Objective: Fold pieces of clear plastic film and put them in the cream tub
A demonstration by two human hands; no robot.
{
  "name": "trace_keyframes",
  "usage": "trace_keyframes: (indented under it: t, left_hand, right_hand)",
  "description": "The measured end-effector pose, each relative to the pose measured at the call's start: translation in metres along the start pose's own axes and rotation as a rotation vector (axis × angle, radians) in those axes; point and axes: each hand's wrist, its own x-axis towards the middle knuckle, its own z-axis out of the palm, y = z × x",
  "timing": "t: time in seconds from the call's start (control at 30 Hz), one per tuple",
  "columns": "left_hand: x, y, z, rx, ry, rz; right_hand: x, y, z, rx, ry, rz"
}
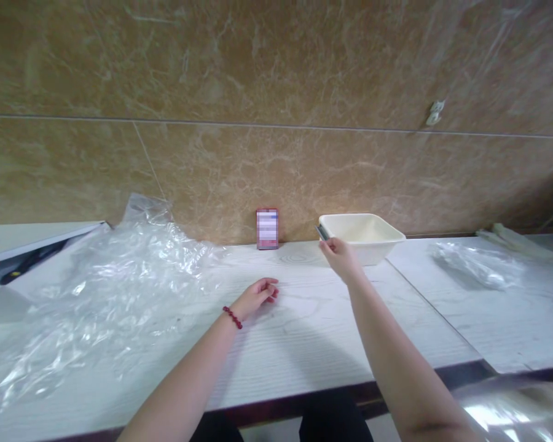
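My right hand [341, 256] is closed on a thin, dark, flat piece [321, 232], pinched at the left end of a cream plastic tub [357, 240]. The piece slants upward beside the tub's rim; whether it touches the rim I cannot tell. My left hand [258, 293] rests on or just above the white wood-grain tabletop [299, 344]. Its index finger is stretched out, the others are loosely bent, and nothing shows in it. A dark red bead bracelet [233, 317] circles the left wrist. Beyond that hand, a phone [267, 229] with a lit, blurred screen leans upright against the wall.
Crumpled clear plastic bags [115, 288] cover the table's left side. An open white box [59, 261] with dark contents stands at the far left. More clear plastic [482, 264] lies at the right. A brown marble-patterned wall [212, 166] closes off the back.
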Motion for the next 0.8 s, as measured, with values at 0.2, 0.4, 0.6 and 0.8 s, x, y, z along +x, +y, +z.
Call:
trace_keyframes:
  t: [0.2,0.4,0.6,0.8]
  left_hand:
    - [-0.005,-0.001,-0.002,0.160,0.060,0.016]
    - [-0.010,-0.001,-0.007,0.226,0.075,-0.023]
    - [-0.018,0.014,-0.018,0.276,0.120,-0.001]
    - [-0.056,0.045,-0.075,0.417,0.441,0.191]
  right_hand:
    - [-0.044,-0.002,0.086,0.090,-0.151,0.090]
    - [-0.048,0.021,0.114,-0.001,-0.075,-0.026]
    - [-0.042,0.034,0.120,-0.086,-0.119,-0.001]
    - [-0.042,0.038,0.124,-0.094,-0.156,0.005]
